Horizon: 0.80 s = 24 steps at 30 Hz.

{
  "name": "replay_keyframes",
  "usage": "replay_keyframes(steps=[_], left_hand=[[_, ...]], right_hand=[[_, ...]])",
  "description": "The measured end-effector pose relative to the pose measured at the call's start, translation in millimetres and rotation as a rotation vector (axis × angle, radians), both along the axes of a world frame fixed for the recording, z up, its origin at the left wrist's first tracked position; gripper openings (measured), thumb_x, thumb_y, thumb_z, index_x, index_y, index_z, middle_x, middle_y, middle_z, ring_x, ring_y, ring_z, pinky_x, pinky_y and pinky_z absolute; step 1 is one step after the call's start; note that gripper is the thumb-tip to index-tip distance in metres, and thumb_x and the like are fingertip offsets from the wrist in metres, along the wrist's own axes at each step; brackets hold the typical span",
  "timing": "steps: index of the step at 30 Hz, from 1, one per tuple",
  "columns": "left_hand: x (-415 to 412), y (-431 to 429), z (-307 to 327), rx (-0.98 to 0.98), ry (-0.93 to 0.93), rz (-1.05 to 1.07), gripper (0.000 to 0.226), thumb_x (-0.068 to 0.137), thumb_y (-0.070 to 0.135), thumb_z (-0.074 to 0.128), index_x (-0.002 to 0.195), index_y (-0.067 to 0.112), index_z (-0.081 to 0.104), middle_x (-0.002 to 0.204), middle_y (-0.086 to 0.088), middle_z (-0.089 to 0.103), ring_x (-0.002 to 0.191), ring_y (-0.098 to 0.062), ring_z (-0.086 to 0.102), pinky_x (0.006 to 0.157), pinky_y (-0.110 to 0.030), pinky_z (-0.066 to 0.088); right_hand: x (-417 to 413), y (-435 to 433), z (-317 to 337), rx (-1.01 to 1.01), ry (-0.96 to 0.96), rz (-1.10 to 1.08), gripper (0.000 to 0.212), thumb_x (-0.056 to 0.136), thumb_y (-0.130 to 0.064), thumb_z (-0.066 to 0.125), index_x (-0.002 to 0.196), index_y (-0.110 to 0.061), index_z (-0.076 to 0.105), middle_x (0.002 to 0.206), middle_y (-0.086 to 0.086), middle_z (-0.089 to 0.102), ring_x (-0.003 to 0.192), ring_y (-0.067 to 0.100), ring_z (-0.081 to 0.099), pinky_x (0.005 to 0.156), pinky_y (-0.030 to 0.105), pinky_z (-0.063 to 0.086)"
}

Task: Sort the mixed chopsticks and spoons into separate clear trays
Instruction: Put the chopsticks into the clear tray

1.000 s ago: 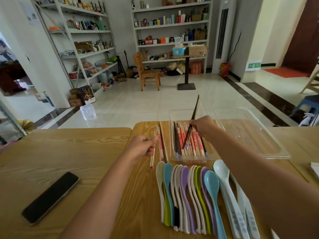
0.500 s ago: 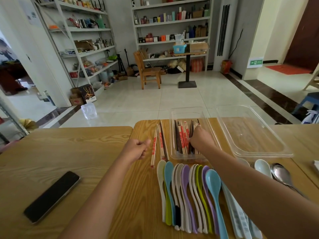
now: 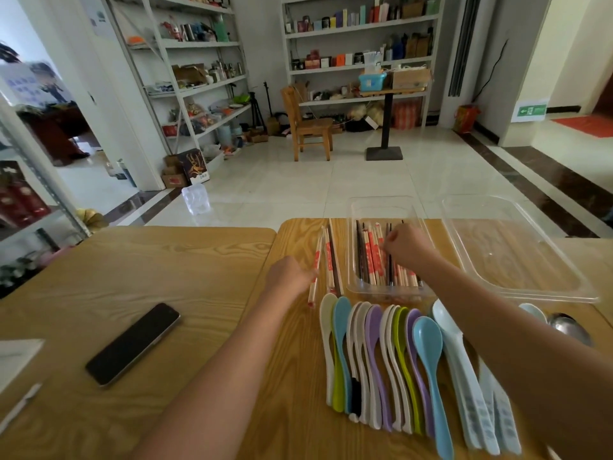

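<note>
Since a second ago the right hand (image 3: 405, 248) has come down from holding dark chopsticks tilted above the narrow clear tray (image 3: 384, 207), and now lies low inside it, over the sorted chopsticks (image 3: 371, 257). The left hand (image 3: 289, 275) has lowered its wrapped chopstick (image 3: 311, 290) back among the loose chopsticks (image 3: 332, 257) on the surface (image 3: 185, 270).

We see the right hand with its fingers curled on top of the sticks in the tray. A dark stick runs beneath it, but we cannot tell whether the hand grips anything. The left hand is curled too, its fingertips against the wrapped chopstick. We cannot tell whether it pinches the stick or only touches it.

The sorted chopsticks, some dark and some in red-printed paper sleeves, lie lengthwise in the narrow clear tray. The loose chopsticks lie side by side just left of that tray, parallel to it. The wide clear tray (image 3: 517, 260) stands to the right, near the surface's far edge, with the right forearm crossing in front of its near corner.

The spoons (image 3: 374, 353) lie in a tight overlapping row below the trays, bowls toward the trays, in white, blue, purple and green. Longer pale spoons lie at the row's right end, partly under the forearm. A metal spoon (image 3: 569, 327) lies beyond the forearm, below the wide tray. A dark phone (image 3: 132, 343) rests face up on the surface, well to the left.
</note>
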<state>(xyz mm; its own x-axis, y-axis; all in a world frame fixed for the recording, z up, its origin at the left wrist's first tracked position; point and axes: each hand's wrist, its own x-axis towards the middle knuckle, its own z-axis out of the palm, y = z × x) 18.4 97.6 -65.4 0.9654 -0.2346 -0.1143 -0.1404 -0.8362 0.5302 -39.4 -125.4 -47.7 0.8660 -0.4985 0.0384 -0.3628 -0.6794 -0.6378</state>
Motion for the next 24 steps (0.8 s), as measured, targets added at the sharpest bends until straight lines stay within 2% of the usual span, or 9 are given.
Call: replay_keyframes(steps=[5, 10, 14, 17, 20, 24], left_hand=[[3.0, -17.6, -8.3, 0.037, 0.001, 0.01, 0.028, 0.094, 0.037, 0.061, 0.098, 0.01, 0.064, 0.074, 0.001, 0.059, 0.058, -0.011, 0.055, 0.049, -0.022, 0.039], [8.8, -28.3, -11.6, 0.103, -0.015, 0.018, 0.027, 0.09, 0.042, 0.066, 0.093, 0.016, 0.062, 0.078, 0.001, 0.064, 0.065, -0.013, 0.063, 0.049, -0.023, 0.045], [16.0, -32.1, -8.2, 0.138, 0.003, -0.016, 0.022, 0.09, 0.036, 0.066, 0.097, 0.014, 0.064, 0.082, 0.001, 0.064, 0.07, -0.012, 0.062, 0.052, -0.023, 0.043], [20.8, -31.1, -2.8, 0.156, 0.061, -0.037, 0.017, 0.092, 0.029, 0.064, 0.089, 0.012, 0.062, 0.081, -0.002, 0.066, 0.068, -0.014, 0.064, 0.053, -0.024, 0.045], [23.9, -29.8, -4.3, 0.136, 0.098, -0.02, 0.013, 0.093, 0.021, 0.06, 0.084, 0.012, 0.06, 0.082, -0.005, 0.066, 0.07, -0.017, 0.066, 0.064, -0.028, 0.057], [26.4, -29.5, -6.9, 0.089, 0.076, 0.03, 0.016, 0.096, 0.015, 0.054, 0.082, 0.01, 0.059, 0.081, -0.007, 0.066, 0.071, -0.02, 0.069, 0.068, -0.03, 0.059]], right_hand=[[-9.4, 6.5, 14.1, -0.002, -0.081, 0.057, 0.016, 0.093, -0.023, 0.065, 0.092, -0.007, 0.068, 0.087, 0.008, 0.068, 0.076, 0.021, 0.065, 0.066, 0.029, 0.052], [-14.8, 7.4, 12.6, -0.009, -0.08, 0.091, 0.016, 0.094, -0.024, 0.064, 0.092, -0.008, 0.068, 0.086, 0.008, 0.068, 0.069, 0.017, 0.062, 0.062, 0.026, 0.052], [-16.5, 8.4, 9.4, 0.007, -0.09, 0.081, 0.018, 0.094, -0.026, 0.064, 0.093, -0.009, 0.07, 0.085, 0.006, 0.068, 0.077, 0.018, 0.064, 0.068, 0.028, 0.051], [-16.4, 9.3, 8.0, 0.023, -0.083, 0.083, 0.017, 0.094, -0.026, 0.064, 0.094, -0.01, 0.069, 0.083, 0.005, 0.067, 0.078, 0.019, 0.065, 0.073, 0.032, 0.055], [-16.7, 11.6, 8.1, 0.001, -0.069, 0.086, 0.015, 0.095, -0.025, 0.063, 0.093, -0.011, 0.068, 0.081, 0.003, 0.066, 0.075, 0.017, 0.063, 0.068, 0.027, 0.053], [-16.0, 13.7, 8.4, -0.012, -0.066, 0.087, 0.016, 0.095, -0.025, 0.062, 0.091, -0.011, 0.068, 0.078, 0.002, 0.066, 0.07, 0.014, 0.061, 0.06, 0.023, 0.047]])
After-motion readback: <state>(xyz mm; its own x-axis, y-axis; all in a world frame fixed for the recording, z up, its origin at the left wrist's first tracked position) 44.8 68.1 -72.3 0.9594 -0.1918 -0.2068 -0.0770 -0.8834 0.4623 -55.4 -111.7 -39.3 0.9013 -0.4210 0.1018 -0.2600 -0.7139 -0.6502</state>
